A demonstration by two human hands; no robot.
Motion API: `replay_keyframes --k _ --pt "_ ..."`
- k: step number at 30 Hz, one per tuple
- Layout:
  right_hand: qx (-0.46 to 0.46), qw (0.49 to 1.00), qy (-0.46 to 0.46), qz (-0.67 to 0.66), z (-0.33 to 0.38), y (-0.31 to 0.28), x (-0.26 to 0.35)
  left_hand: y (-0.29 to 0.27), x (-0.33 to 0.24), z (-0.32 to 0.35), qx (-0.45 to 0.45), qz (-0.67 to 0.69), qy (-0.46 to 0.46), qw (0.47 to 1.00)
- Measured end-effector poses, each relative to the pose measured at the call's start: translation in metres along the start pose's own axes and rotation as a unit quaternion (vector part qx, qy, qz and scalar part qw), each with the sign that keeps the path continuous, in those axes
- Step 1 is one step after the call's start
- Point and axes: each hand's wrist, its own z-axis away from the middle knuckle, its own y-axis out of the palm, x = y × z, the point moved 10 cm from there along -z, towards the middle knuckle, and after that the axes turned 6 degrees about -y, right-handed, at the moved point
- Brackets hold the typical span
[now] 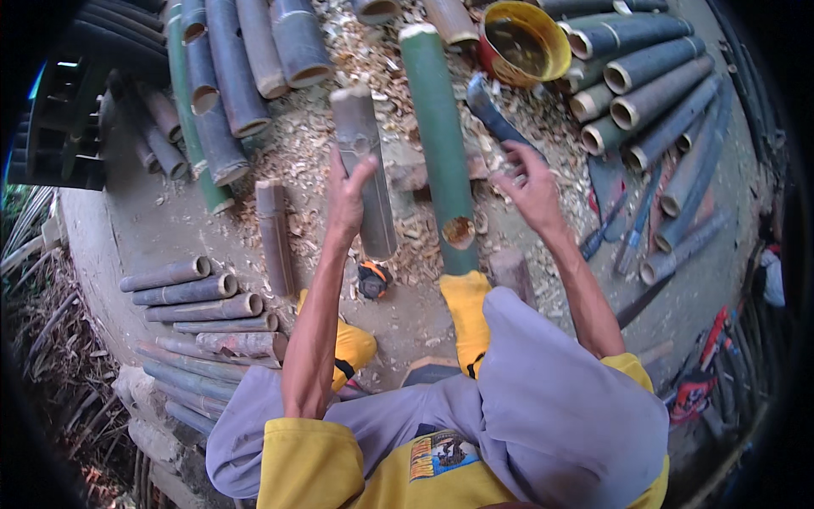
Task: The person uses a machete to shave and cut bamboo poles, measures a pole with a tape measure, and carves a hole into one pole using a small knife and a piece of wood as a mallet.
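Note:
My left hand [346, 197] is wrapped round a short grey-brown bamboo section [366, 146], thumb across its front. Right of it lies a long green bamboo pole [434, 110] with a hole cut near its close end, which reaches my yellow-covered foot [466, 318]. Beyond the pole, my right hand [532, 188] is raised with its fingers bent and apart, and I see nothing in them. Nearest to it is a dark, curved piece [496, 114] that looks like a handle; its lower end runs behind the fingers.
Cut bamboo tubes lie stacked at the upper left [229, 72], upper right [653, 93] and lower left [199, 293]. A yellow-and-red bucket [524, 42] stands at the back. An orange-and-black tape measure [373, 279] sits before my feet. Wood chips [309, 140] cover the ground.

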Motion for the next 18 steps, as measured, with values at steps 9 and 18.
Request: replay_keyframes --k 9,18 --pt "0.105 0.993 -0.047 -0.028 0.078 0.036 0.071 0.103 -0.084 0.087 0.1 0.026 0.235 0.967" --pt "-0.011 0.965 -0.225 -0.136 0.088 0.041 0.061 0.112 -0.079 0.153 0.155 -0.189 0.351 0.904"
